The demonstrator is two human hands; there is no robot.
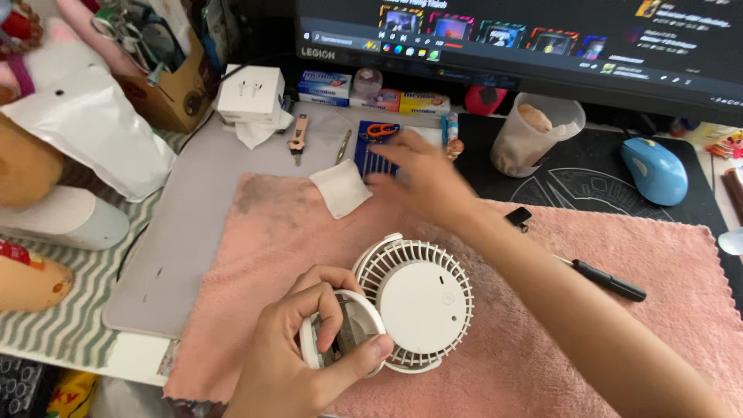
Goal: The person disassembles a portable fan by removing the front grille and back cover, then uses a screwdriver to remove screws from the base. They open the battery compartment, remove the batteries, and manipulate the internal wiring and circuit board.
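The left hand (pixel 298 348) is wrapped around the round base of a small white fan (pixel 402 306), thumb pressed along its lower rim and fingers curled over the top, so the fan rests face-down on the pink towel (pixel 542 333) with its slotted back grille turned up. The right hand (pixel 422 182) is stretched away across the towel's far edge, blurred, fingers spread and holding nothing that I can make out; its fingertips hover at a blue striped pouch (pixel 375 155) with small orange scissors (pixel 381 130) lying on it. Just beside that hand, toward the left, a folded white wipe (pixel 340 188) sits half on the towel and half on the grey mat (pixel 186 232) beneath. On the towel to the right of the forearm lie a black screwdriver (pixel 607 280) and, nearer the wrist, a small black binder clip (pixel 518 217). Further back on the desk a clear plastic cup (pixel 534 135) stands on a black mouse pad (pixel 596 182), with a blue mouse (pixel 654 170) well apart to its right. A white box (pixel 250 94) sits at the mat's far left corner, a small utility knife (pixel 298 136) just in front of it, and a monitor (pixel 526 39) spans the back.
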